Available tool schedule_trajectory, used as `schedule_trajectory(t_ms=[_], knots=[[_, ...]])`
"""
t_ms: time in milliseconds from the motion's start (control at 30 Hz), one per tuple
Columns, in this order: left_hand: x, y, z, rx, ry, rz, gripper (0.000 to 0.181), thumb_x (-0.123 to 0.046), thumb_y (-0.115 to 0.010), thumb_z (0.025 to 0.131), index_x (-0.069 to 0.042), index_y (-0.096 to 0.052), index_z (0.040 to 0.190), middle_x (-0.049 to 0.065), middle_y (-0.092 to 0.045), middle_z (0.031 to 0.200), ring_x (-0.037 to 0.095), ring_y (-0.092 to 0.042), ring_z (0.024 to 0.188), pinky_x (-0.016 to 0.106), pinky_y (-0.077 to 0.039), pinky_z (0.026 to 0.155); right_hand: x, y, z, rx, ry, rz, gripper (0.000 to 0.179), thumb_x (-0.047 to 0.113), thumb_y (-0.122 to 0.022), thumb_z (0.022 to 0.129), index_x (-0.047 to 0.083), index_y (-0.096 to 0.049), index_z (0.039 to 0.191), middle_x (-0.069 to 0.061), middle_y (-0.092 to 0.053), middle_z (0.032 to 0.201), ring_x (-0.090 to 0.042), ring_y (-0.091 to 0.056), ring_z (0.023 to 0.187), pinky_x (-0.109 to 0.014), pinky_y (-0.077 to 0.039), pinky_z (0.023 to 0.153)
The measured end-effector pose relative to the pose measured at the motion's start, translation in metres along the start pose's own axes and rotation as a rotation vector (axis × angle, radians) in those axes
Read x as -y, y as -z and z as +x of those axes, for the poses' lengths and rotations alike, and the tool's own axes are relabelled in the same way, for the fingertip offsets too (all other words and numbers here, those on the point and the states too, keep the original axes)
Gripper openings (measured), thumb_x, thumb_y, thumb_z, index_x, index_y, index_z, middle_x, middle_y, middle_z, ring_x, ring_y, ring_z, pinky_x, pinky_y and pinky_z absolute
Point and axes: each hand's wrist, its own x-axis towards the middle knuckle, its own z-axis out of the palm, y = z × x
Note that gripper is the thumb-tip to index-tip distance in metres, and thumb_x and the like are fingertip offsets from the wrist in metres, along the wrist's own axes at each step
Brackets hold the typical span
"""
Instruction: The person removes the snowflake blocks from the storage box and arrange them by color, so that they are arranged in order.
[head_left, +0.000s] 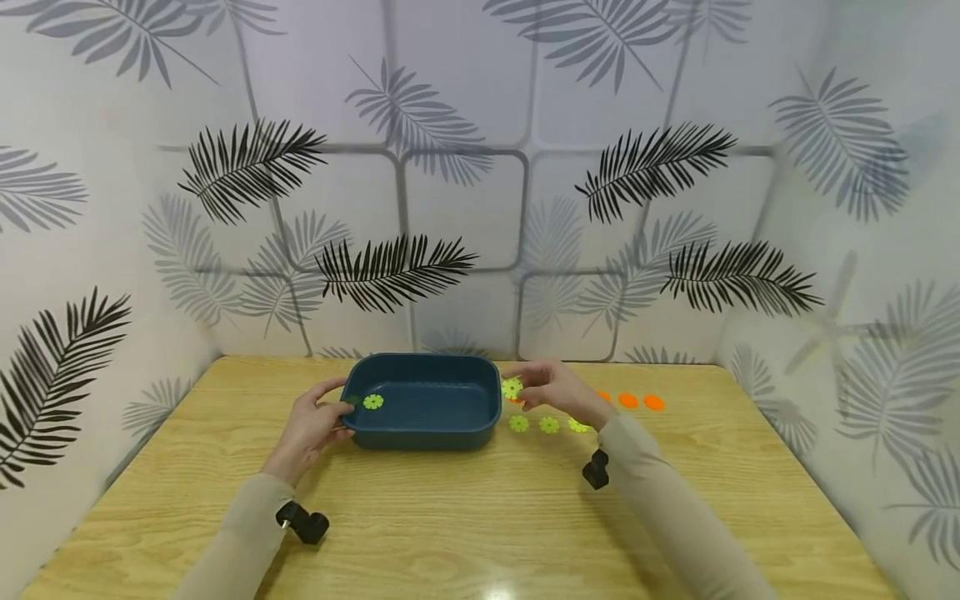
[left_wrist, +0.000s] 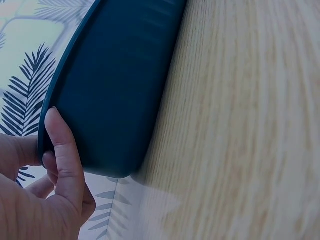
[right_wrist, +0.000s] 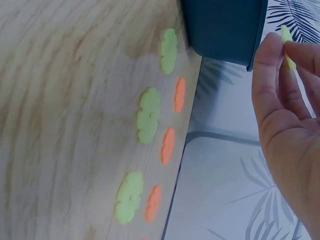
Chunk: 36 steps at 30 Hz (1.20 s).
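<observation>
A dark blue rectangular basin (head_left: 423, 439) stands on the wooden table. My left hand (head_left: 311, 425) grips its left end, thumb and fingers pinching the rim (left_wrist: 46, 107). Inside, near that end, lies a yellow-green flower-shaped disc (head_left: 373, 402), with a darker green patch beside it. Just off the basin's right end, my right hand (head_left: 558, 390) pinches another yellow-green flower-shaped disc (right_wrist: 288, 57) between thumb and fingertips. That disc is held edge-on to the right wrist camera, around rim height. Below the right hand, several yellow-green flower discs (head_left: 549, 426) lie in a row.
Behind the yellow-green row runs a row of smaller orange discs (head_left: 628, 401), partly hidden by the right hand. A wall covering with leaf patterns (head_left: 465, 208) rises at the table's back edge. Bare table top (head_left: 450, 517) extends in front of the basin.
</observation>
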Motion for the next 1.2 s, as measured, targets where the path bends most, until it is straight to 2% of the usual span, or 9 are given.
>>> schedule_trajectory(t_ms=[67,167,233,433,533,633,733,867,1200], knots=[[0.000,0.000,0.001,0.008,-0.002,-0.009,0.057,-0.003,-0.054,0.097,-0.015,-0.037,0.151,0.010,-0.063,0.088,0.012,-0.062,0.059,0.027,-0.058,0.058,-0.003,0.002,-0.002,0.001,-0.001,0.012,0.042,-0.001,-0.064,0.090,0.000,-0.059,0.132,-0.017,-0.058,0.100,-0.037,-0.065,0.094,-0.059,-0.053,0.091],[0.000,0.001,0.001,0.013,-0.003,-0.018,0.058,-0.003,-0.054,0.097,-0.015,-0.037,0.152,0.009,-0.063,0.087,0.012,-0.062,0.058,0.027,-0.058,0.057,-0.007,0.007,-0.005,-0.003,-0.012,0.012,0.043,0.000,-0.067,0.089,-0.002,-0.059,0.132,-0.020,-0.055,0.109,-0.020,-0.064,0.089,-0.059,-0.052,0.092],[0.000,0.001,0.001,0.012,-0.007,-0.015,0.058,-0.003,-0.053,0.097,-0.015,-0.037,0.152,0.010,-0.063,0.087,0.012,-0.063,0.058,0.027,-0.058,0.057,-0.008,0.010,-0.007,-0.006,-0.022,0.009,0.044,0.000,-0.068,0.089,-0.003,-0.059,0.131,-0.022,-0.055,0.113,-0.019,-0.064,0.089,-0.059,-0.051,0.093],[-0.001,0.001,0.001,-0.001,-0.004,-0.009,0.057,-0.002,-0.053,0.097,-0.016,-0.038,0.151,0.011,-0.063,0.088,0.011,-0.062,0.057,0.026,-0.058,0.057,-0.011,0.020,-0.017,-0.027,-0.044,-0.041,0.043,0.005,-0.072,0.087,0.006,-0.063,0.129,-0.015,-0.061,0.119,-0.023,-0.065,0.097,-0.048,-0.057,0.089],[-0.002,0.002,0.000,0.000,-0.003,-0.010,0.057,-0.002,-0.053,0.097,-0.015,-0.038,0.151,0.011,-0.063,0.089,0.011,-0.063,0.058,0.026,-0.058,0.058,-0.012,0.025,-0.022,-0.031,-0.039,-0.041,0.043,0.004,-0.071,0.088,0.002,-0.061,0.130,-0.015,-0.063,0.116,-0.035,-0.066,0.100,-0.049,-0.057,0.087],[-0.002,0.002,0.000,-0.002,-0.001,-0.008,0.057,-0.002,-0.053,0.097,-0.015,-0.038,0.151,0.011,-0.063,0.089,0.011,-0.063,0.058,0.027,-0.058,0.058,-0.016,0.030,-0.026,-0.036,-0.038,-0.037,0.043,0.002,-0.068,0.089,-0.001,-0.060,0.131,-0.015,-0.064,0.109,-0.040,-0.065,0.101,-0.053,-0.056,0.088],[-0.002,0.002,0.000,-0.006,0.001,-0.005,0.057,-0.002,-0.053,0.097,-0.015,-0.039,0.151,0.011,-0.062,0.089,0.011,-0.062,0.057,0.027,-0.058,0.058,-0.020,0.035,-0.031,-0.043,-0.054,-0.041,0.042,0.002,-0.067,0.090,-0.001,-0.059,0.131,-0.012,-0.065,0.111,-0.036,-0.065,0.100,-0.052,-0.056,0.089],[-0.002,0.001,0.000,-0.002,0.002,0.008,0.056,-0.003,-0.053,0.097,-0.015,-0.039,0.151,0.011,-0.063,0.088,0.011,-0.062,0.057,0.026,-0.058,0.057,-0.026,0.038,-0.040,-0.050,-0.079,-0.057,0.045,0.002,-0.067,0.090,-0.004,-0.056,0.133,-0.016,-0.064,0.117,-0.032,-0.065,0.098,-0.051,-0.056,0.088],[0.002,-0.001,-0.002,0.003,-0.002,0.018,0.056,-0.004,-0.053,0.098,-0.016,-0.039,0.150,0.013,-0.063,0.090,0.012,-0.062,0.057,0.027,-0.058,0.059,-0.043,0.043,-0.054,-0.075,-0.096,-0.062,0.046,0.002,-0.066,0.089,-0.007,-0.055,0.133,-0.023,-0.064,0.122,-0.031,-0.067,0.098,-0.045,-0.059,0.084]])
